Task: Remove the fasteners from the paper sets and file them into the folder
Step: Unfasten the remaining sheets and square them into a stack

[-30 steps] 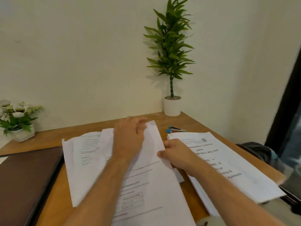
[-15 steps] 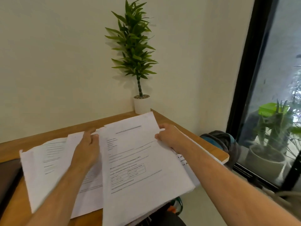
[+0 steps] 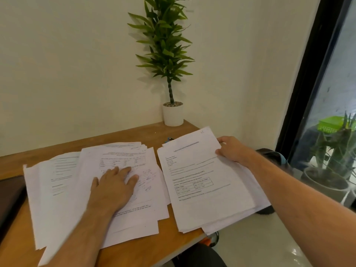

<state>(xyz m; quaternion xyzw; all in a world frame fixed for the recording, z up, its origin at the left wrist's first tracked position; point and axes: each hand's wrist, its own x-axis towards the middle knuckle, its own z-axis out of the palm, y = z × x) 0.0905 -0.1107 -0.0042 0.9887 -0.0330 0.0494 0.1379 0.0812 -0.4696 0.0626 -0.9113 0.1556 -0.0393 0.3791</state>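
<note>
Fingers of the left hand (image 3: pixel 113 186) lie straight and slightly spread, palm down, pressing flat on a loose spread of white printed paper sheets (image 3: pixel 123 189) with a table and blue pen marks on the top page. Fingers of the right hand (image 3: pixel 234 150) curl around the right edge of a second stack of white printed pages (image 3: pixel 204 182), thumb on top, gripping it near its upper right corner.

This right-hand stack sits at about four o'clock of the light brown wooden table (image 3: pixel 146 245) and hangs over the table's right edge. The spread under the left hand covers the middle, reaching toward eight o'clock, with more white sheets (image 3: pixel 50 189) fanned out beneath it at nine o'clock. The two groups of paper lie just beside each other, with a narrow strip of wood between them.

At the nine o'clock edge of the view is a dark brown folder (image 3: pixel 9 197), only partly seen, touching the leftmost sheets. At twelve o'clock, in the table's far corner, stands a tall green leafy plant in a white round pot (image 3: pixel 173 115). Just in front of it, a small dark and blue object (image 3: pixel 169 139) peeks from behind the right stack; it is too hidden to identify. At three o'clock, a black-framed window (image 3: pixel 308 78) shows potted greenery outside.
</note>
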